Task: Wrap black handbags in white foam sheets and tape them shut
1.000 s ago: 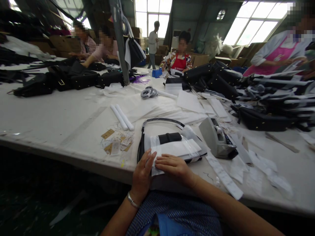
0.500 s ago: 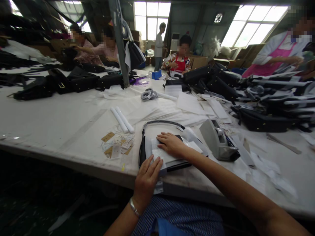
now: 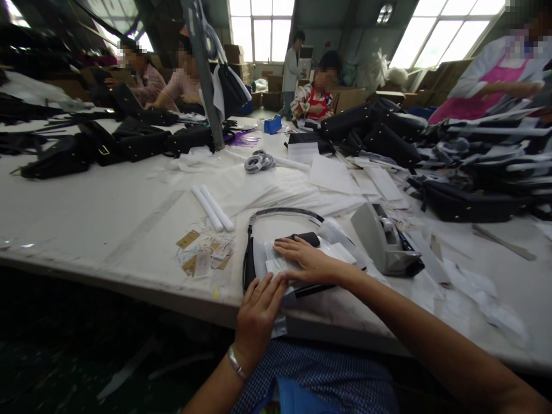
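Note:
A black handbag [image 3: 249, 261] lies flat at the table's front edge, its strap [image 3: 287, 212] curving away from me. White wrapping sheet [image 3: 276, 265] covers much of the bag. My right hand [image 3: 302, 259] rests flat on the sheet with fingers stretched. My left hand [image 3: 261, 305] lies on the near edge of the wrapping, fingers extended, its fingertips close to my right thumb. Beyond my right hand a dark rolled piece [image 3: 309, 238] shows on top. A strip of clear film [image 3: 279, 326] hangs over the table edge beside my left hand.
A grey tape dispenser [image 3: 383, 241] stands right of the bag. Tags with strings [image 3: 202, 256] and two white rolls [image 3: 212, 208] lie to the left. Black bags [image 3: 470, 198] pile up at the right. Several people work around the table, near a metal post [image 3: 204, 75].
My right hand has slid slightly toward me, its thumb now near my left fingertips. More of the dark rolled piece shows. My left hand has barely moved.

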Action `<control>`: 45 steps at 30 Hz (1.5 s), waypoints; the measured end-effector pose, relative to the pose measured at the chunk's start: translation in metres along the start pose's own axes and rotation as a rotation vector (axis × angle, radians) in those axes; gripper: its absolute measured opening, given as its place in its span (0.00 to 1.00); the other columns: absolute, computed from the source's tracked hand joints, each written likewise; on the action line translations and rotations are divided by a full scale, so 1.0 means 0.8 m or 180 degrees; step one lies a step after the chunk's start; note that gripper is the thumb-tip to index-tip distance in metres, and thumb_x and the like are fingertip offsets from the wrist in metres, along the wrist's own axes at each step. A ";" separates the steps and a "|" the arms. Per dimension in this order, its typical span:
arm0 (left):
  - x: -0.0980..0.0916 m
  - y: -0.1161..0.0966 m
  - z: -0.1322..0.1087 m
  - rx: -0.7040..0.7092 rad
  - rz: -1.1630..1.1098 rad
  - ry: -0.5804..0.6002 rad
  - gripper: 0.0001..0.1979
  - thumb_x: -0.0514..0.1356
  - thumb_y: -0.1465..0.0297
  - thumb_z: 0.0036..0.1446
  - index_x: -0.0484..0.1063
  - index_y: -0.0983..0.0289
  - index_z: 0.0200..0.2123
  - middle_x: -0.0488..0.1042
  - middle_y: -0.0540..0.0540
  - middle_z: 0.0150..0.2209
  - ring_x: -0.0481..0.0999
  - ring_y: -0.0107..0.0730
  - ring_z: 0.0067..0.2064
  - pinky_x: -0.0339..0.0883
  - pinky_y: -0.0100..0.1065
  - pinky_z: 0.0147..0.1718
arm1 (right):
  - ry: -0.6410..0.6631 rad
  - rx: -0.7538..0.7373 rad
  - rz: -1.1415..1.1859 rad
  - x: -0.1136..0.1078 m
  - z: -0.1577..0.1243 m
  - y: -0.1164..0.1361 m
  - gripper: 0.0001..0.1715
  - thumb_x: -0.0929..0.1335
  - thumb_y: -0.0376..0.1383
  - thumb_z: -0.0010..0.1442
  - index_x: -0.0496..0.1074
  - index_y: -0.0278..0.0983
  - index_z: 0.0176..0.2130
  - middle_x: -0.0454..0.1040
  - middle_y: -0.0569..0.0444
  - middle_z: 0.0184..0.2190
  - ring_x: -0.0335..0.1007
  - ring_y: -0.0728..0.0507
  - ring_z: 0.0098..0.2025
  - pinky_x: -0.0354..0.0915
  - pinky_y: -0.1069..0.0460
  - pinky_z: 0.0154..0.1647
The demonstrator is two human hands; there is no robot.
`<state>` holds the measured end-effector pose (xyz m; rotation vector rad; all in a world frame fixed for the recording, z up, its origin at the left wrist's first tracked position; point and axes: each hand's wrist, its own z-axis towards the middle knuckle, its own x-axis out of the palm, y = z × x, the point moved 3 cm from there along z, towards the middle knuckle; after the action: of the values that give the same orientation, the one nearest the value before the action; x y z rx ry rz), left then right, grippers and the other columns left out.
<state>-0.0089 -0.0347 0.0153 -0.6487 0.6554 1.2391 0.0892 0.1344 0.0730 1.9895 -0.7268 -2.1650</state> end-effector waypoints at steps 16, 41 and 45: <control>-0.007 0.004 0.009 -0.0138 -0.0071 0.0303 0.22 0.58 0.71 0.64 0.64 0.63 0.61 0.73 0.56 0.57 0.71 0.43 0.58 0.65 0.46 0.58 | -0.0283 -0.0367 -0.0458 0.018 -0.040 0.022 0.42 0.70 0.53 0.60 0.62 0.32 0.64 0.58 0.39 0.66 0.45 0.32 0.70 0.42 0.33 0.69; -0.018 0.018 0.013 0.0139 -0.0278 0.0597 0.25 0.57 0.75 0.64 0.61 0.57 0.64 0.69 0.53 0.61 0.69 0.39 0.61 0.67 0.43 0.59 | -0.1723 -0.0995 -0.0738 0.142 -0.090 0.082 0.14 0.64 0.28 0.68 0.73 0.32 0.51 0.79 0.46 0.46 0.73 0.42 0.51 0.73 0.47 0.51; -0.017 0.017 0.013 0.0177 -0.0231 0.0555 0.25 0.57 0.76 0.64 0.62 0.58 0.63 0.69 0.53 0.60 0.69 0.40 0.61 0.67 0.43 0.58 | -0.2015 -0.1091 -0.0607 0.137 -0.072 0.082 0.08 0.66 0.28 0.65 0.76 0.34 0.42 0.80 0.49 0.39 0.76 0.44 0.44 0.72 0.47 0.50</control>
<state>-0.0242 -0.0328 0.0313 -0.7334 0.8013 1.1015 0.1148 0.0177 -0.0009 1.2490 -0.1858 -2.8291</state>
